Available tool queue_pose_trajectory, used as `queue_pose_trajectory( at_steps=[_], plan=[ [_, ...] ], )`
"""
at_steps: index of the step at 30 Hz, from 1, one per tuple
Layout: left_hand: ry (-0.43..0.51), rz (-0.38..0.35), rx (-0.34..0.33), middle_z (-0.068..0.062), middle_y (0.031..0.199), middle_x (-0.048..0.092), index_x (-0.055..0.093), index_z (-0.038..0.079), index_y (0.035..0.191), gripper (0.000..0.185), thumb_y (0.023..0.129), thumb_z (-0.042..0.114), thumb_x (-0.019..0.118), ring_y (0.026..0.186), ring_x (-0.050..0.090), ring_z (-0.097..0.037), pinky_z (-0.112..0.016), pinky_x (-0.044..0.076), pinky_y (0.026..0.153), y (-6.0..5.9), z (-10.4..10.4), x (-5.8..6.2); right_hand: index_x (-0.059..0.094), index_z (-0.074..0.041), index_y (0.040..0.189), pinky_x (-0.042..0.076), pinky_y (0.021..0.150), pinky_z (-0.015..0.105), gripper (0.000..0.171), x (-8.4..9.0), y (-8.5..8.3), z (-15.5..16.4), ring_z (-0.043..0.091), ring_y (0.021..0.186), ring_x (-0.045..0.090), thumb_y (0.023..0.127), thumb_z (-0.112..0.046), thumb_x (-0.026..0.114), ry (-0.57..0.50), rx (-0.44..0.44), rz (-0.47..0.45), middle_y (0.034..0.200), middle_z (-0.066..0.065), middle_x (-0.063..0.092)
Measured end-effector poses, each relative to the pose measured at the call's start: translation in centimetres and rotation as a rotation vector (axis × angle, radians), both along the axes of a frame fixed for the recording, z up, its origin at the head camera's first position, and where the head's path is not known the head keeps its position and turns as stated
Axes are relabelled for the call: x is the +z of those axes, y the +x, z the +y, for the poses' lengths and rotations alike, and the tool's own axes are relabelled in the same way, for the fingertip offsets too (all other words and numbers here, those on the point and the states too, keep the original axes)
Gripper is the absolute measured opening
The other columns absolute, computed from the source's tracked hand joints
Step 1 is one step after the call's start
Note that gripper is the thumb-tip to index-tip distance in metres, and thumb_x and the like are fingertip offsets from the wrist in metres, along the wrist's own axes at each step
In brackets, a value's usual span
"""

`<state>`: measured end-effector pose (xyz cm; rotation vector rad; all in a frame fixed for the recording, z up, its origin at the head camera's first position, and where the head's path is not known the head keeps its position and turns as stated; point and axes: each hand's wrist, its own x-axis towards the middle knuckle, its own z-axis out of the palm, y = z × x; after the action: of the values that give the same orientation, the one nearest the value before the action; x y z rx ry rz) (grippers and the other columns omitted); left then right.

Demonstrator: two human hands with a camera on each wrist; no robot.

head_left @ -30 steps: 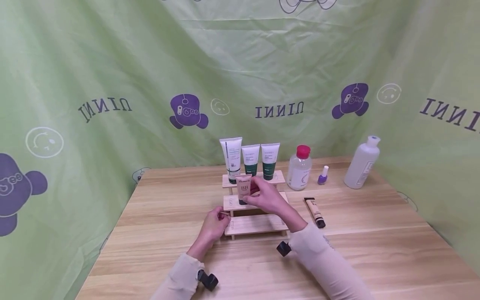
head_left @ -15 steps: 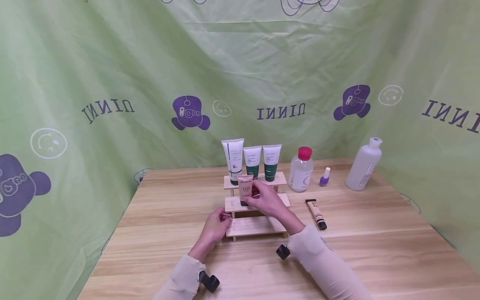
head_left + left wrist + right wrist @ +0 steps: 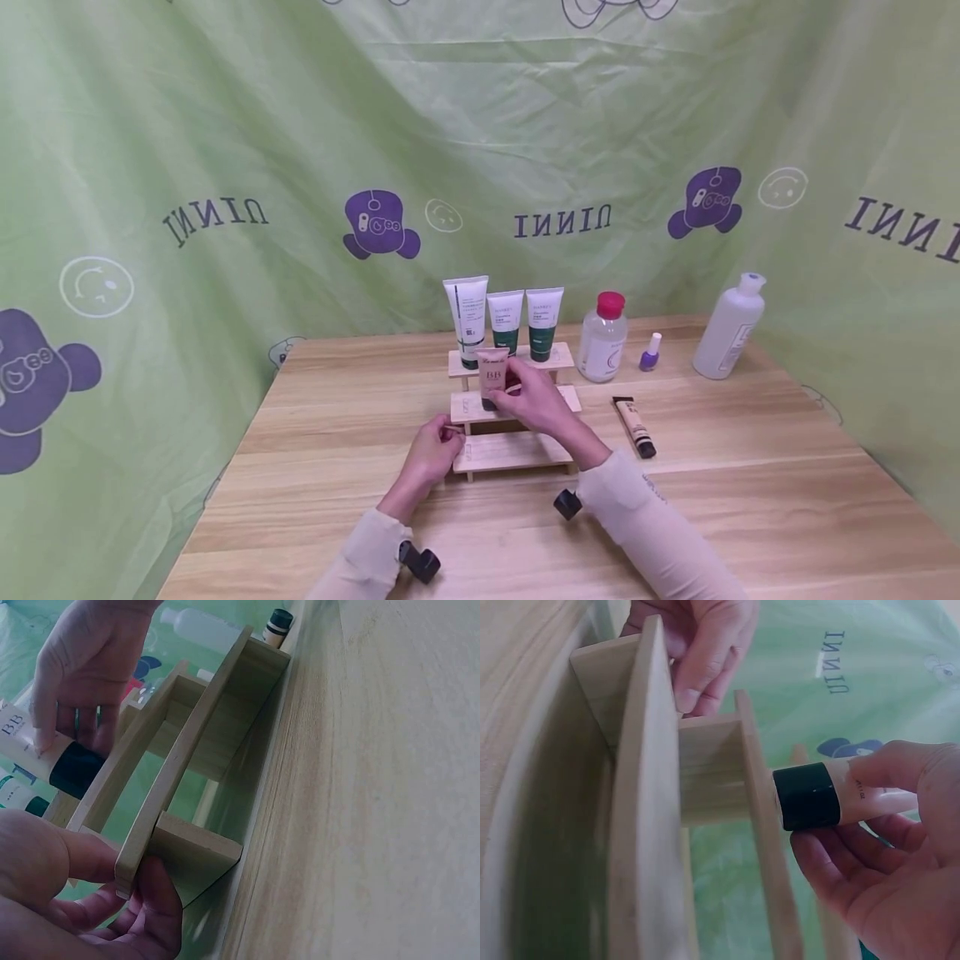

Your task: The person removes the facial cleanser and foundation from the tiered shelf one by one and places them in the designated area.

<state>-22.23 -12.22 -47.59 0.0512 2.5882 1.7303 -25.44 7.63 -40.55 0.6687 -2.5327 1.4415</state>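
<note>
My right hand [image 3: 534, 398] pinches a pinkish BB cream tube [image 3: 492, 372] between thumb and fingers. The tube stands upright, its black cap [image 3: 806, 796] right at the middle step of a three-step wooden display stand [image 3: 517, 450]. At the stand's left end, my left hand [image 3: 433, 454] grips the end of a step board, thumb on one face and fingers on the other, as the left wrist view shows. On the top step stand a tall white tube [image 3: 467, 312] and two smaller white-and-green tubes [image 3: 505, 312], partly behind the BB cream tube.
Right of the stand are a clear bottle with a red cap [image 3: 603, 340], a purple nail polish bottle [image 3: 649, 357] and a large white bottle [image 3: 727, 329]. A beige tube with a black cap [image 3: 634, 427] lies nearer. A green curtain [image 3: 300, 125] hangs behind the table.
The head view has shifted slightly. Both hands keep their places on the stand and the BB cream tube, which stays at the middle step.
</note>
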Motion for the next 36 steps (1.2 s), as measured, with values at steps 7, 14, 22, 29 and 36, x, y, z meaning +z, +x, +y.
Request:
queue_pose_trajectory(
  at_steps=[7, 14, 22, 29, 36],
  plan=[
    [-0.014, -0.004, 0.001, -0.006, 0.084, 0.055, 0.062, -0.002, 0.114, 0.028, 0.087, 0.002, 0.06, 0.073, 0.051, -0.017, -0.027, 0.045, 0.062, -0.1, 0.0, 0.0, 0.06, -0.004, 0.113, 0.056, 0.078, 0.035, 0.032, 1.2, 0.5, 1.1, 0.027, 0.092, 0.066, 0.085, -0.009, 0.073, 0.005, -0.002, 0.036, 0.105, 0.014, 0.068],
    [-0.015, 0.012, 0.007, -0.005, 0.082, 0.054, 0.062, -0.001, 0.112, 0.026, 0.086, 0.002, 0.06, 0.072, 0.05, -0.017, -0.026, 0.043, 0.06, -0.2, 0.0, 0.2, 0.059, -0.002, 0.115, 0.056, 0.077, 0.033, 0.034, 2.5, 0.7, 3.0, 0.026, 0.091, 0.067, 0.085, -0.01, 0.073, -0.013, -0.027, 0.057, 0.105, 0.016, 0.068],
    [-0.024, 0.0, 0.018, -0.005, 0.083, 0.054, 0.062, -0.001, 0.113, 0.027, 0.086, 0.002, 0.059, 0.074, 0.05, -0.018, -0.027, 0.043, 0.062, -0.1, 0.0, -0.2, 0.059, 0.002, 0.118, 0.057, 0.077, 0.038, 0.036, 3.0, 1.4, 5.5, 0.029, 0.09, 0.066, 0.085, -0.007, 0.07, -0.026, -0.089, 0.062, 0.106, 0.02, 0.068],
    [-0.031, 0.005, 0.018, -0.005, 0.082, 0.054, 0.063, 0.0, 0.113, 0.028, 0.086, 0.003, 0.06, 0.074, 0.05, -0.018, -0.027, 0.042, 0.063, -0.1, 0.1, -0.3, 0.056, 0.003, 0.122, 0.056, 0.078, 0.041, 0.039, 3.3, 1.7, 7.9, 0.03, 0.092, 0.064, 0.087, -0.009, 0.068, -0.006, -0.145, 0.048, 0.107, 0.021, 0.066],
    [-0.025, -0.007, 0.013, -0.004, 0.082, 0.054, 0.063, 0.0, 0.112, 0.027, 0.086, 0.003, 0.06, 0.072, 0.049, -0.017, -0.025, 0.042, 0.06, 0.0, 0.1, 0.0, 0.057, 0.005, 0.12, 0.052, 0.074, 0.036, 0.038, 3.2, 1.7, 10.7, 0.031, 0.092, 0.062, 0.088, -0.012, 0.067, 0.02, -0.237, 0.021, 0.105, 0.022, 0.066]
  ],
)
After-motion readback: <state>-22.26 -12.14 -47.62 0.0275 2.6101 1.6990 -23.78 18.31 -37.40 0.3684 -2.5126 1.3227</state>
